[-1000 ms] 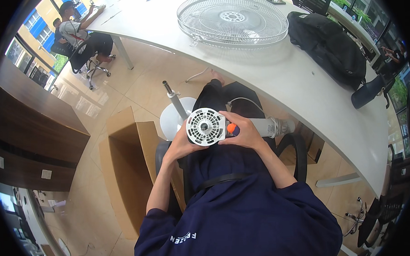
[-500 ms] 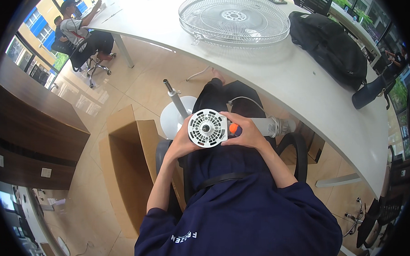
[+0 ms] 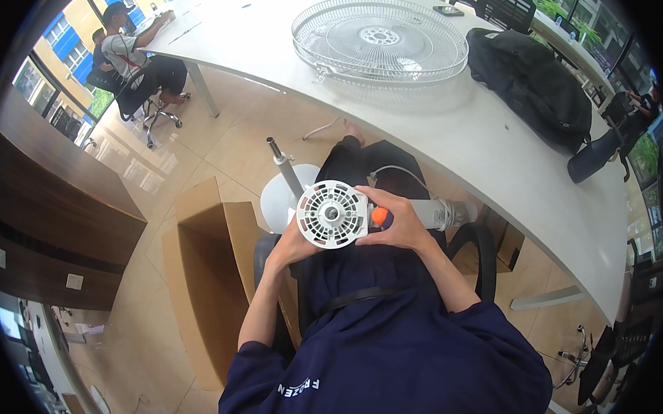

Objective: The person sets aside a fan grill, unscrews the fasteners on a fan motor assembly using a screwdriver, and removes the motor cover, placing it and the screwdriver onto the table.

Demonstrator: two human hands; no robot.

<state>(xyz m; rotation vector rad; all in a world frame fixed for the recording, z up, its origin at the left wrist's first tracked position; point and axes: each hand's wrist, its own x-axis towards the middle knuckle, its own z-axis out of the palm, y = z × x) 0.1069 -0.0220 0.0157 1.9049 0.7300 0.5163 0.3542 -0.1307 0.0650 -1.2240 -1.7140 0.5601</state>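
White round fan motor housing [image 3: 332, 213] held between both hands over the lap, left hand [image 3: 292, 242] cupping its left rim, right hand [image 3: 397, 226] closed on its right side by the orange knob [image 3: 379, 216], grey neck [image 3: 439, 213] running rightward.

open brown cardboard box [image 3: 209, 286] stands on the floor just left of the left hand [image 3: 292, 246]. small dark phone [image 3: 449, 10], screen up, lies on the table well beyond the right hand [image 3: 399, 222].
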